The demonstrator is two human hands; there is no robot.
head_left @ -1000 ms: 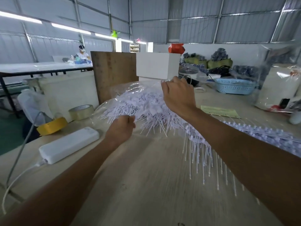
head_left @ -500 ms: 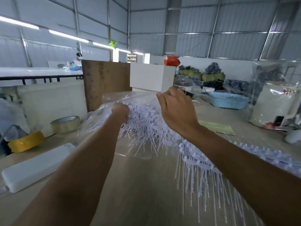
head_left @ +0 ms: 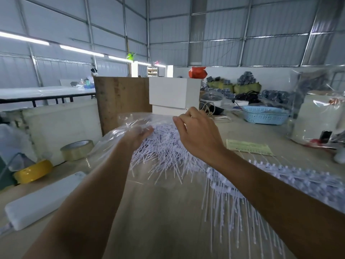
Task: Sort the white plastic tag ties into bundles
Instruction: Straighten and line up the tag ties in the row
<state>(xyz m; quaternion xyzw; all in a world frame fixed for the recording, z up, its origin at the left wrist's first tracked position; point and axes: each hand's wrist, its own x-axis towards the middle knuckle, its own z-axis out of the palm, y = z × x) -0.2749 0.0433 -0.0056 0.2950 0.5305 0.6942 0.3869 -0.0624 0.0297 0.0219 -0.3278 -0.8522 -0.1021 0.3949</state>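
Note:
A heap of white plastic tag ties point(head_left: 164, 148) lies partly inside a clear plastic bag point(head_left: 128, 121) on the wooden table point(head_left: 168, 212). My left hand point(head_left: 139, 133) reaches under the bag's film, fingers stretched out onto the heap. My right hand point(head_left: 196, 133) is above the heap, its fingers curled and pinching the upper edge of the bag. A long row of joined ties point(head_left: 280, 181) runs to the right under my right forearm, with tails hanging toward me.
At the left are a white power strip point(head_left: 43, 199), a yellow tape roll point(head_left: 33, 173) and a clear tape roll point(head_left: 77, 149). Behind the heap stand a wooden board point(head_left: 121, 98) and a white box point(head_left: 171, 92). A blue basket point(head_left: 265, 114) and a green paper point(head_left: 248, 146) lie right.
My left hand has risen from the heap's lower left edge, uncurled and slid in under the bag's film. My right hand stays at the bag's top edge.

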